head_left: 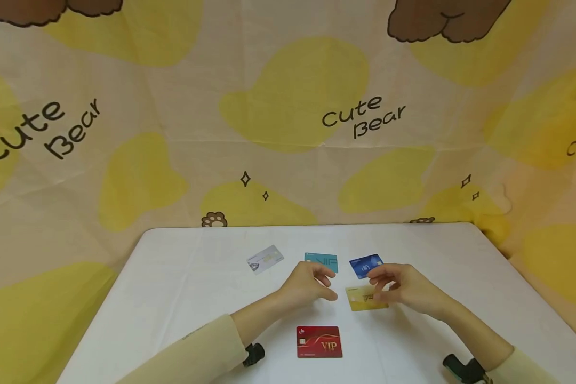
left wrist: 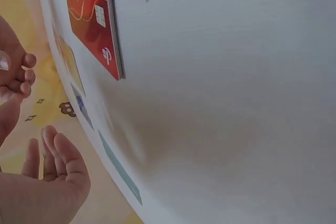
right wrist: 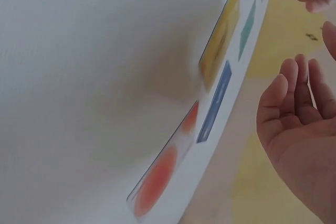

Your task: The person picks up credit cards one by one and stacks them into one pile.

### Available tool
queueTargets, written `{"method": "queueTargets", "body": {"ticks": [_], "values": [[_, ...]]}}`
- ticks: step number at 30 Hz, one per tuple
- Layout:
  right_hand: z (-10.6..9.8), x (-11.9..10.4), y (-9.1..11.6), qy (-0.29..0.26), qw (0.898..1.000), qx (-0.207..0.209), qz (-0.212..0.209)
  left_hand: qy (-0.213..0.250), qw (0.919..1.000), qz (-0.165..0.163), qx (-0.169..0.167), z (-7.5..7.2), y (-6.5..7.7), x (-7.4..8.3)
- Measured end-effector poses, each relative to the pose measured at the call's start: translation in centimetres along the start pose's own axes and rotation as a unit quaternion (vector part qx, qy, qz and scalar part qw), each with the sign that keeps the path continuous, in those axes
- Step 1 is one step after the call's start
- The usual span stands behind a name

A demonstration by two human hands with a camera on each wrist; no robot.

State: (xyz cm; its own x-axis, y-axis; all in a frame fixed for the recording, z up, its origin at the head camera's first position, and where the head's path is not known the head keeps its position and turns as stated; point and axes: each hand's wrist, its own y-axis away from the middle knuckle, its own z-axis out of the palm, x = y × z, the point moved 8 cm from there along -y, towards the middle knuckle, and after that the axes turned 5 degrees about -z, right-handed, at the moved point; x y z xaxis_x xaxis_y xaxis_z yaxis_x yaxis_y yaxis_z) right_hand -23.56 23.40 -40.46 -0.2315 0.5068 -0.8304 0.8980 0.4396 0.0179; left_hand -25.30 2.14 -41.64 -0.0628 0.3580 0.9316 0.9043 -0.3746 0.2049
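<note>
My left hand [head_left: 309,282] hovers over the white table with fingers loosely bent, holding nothing. Just beyond it lies a teal card [head_left: 324,260], partly covered by the fingers in the head view. My right hand [head_left: 408,288] is raised beside a gold card [head_left: 357,300] and a blue card [head_left: 361,265]; its fingers, apart in the right wrist view, hold nothing. Closest to me is a red VIP card [head_left: 319,342], whose edge looks layered like a stack in the left wrist view. A pale card with red-orange circles [right wrist: 157,182] is hidden in the head view.
A silver-grey card [head_left: 265,260] lies tilted at the back left of the white table [head_left: 182,298]. Behind the table's far edge hangs a yellow-patterned cloth [head_left: 288,96]. Dark wrist cameras [head_left: 254,354] sit on both forearms.
</note>
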Motion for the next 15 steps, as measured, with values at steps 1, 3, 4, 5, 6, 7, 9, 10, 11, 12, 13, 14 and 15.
{"method": "queueTargets", "body": {"ticks": [1, 3, 4, 5, 6, 7, 9, 10, 11, 12, 13, 14, 15], "values": [[-0.2, 0.3, 0.0, 0.004, 1.000, -0.001, 0.003, 0.000, 1.0000, -0.004, -0.002, 0.2, -0.2, -0.1], [-0.6, 0.9, -0.1, 0.015, 1.000, -0.003, 0.010, -0.001, 0.9999, -0.010, -0.004, 0.7, -0.7, -0.2], [-0.8, 1.2, -0.2, 0.021, 1.000, -0.005, 0.014, -0.002, 0.9999, -0.013, -0.004, 0.9, -1.0, -0.2], [-0.9, 1.5, -0.2, 0.026, 0.999, -0.006, 0.018, -0.003, 0.9999, -0.014, -0.004, 1.1, -1.2, -0.2], [-1.1, 1.8, -0.2, 0.026, 0.999, -0.008, 0.024, -0.003, 0.9999, -0.016, -0.004, 1.3, -1.4, -0.3], [-1.2, 2.0, -0.2, 0.026, 0.999, -0.010, 0.032, -0.005, 0.9998, -0.018, -0.004, 1.5, -1.6, -0.3], [-1.4, 2.7, -0.2, 0.021, 0.998, -0.014, 0.052, -0.006, 0.9998, -0.019, -0.006, 1.8, -2.0, -0.3], [-1.5, 3.0, -0.3, 0.018, 0.998, -0.014, 0.062, -0.008, 0.9997, -0.020, -0.006, 1.9, -2.3, -0.3], [-1.6, 3.3, -0.3, 0.016, 0.997, -0.015, 0.069, -0.010, 0.9997, -0.023, -0.007, 2.0, -2.5, -0.4], [-1.6, 3.6, -0.3, 0.015, 0.997, -0.018, 0.075, -0.012, 0.9996, -0.026, -0.009, 2.2, -2.7, -0.4], [-1.7, 3.8, -0.4, 0.015, 0.997, -0.022, 0.076, -0.014, 0.9995, -0.028, -0.009, 2.3, -2.9, -0.5], [-1.7, 4.1, -0.5, 0.017, 0.997, -0.026, 0.076, -0.016, 0.9993, -0.031, -0.009, 2.4, -3.0, -0.5], [-1.7, 4.3, -0.6, 0.021, 0.997, -0.030, 0.075, -0.021, 0.9992, -0.033, -0.008, 2.5, -3.2, -0.5]]}}
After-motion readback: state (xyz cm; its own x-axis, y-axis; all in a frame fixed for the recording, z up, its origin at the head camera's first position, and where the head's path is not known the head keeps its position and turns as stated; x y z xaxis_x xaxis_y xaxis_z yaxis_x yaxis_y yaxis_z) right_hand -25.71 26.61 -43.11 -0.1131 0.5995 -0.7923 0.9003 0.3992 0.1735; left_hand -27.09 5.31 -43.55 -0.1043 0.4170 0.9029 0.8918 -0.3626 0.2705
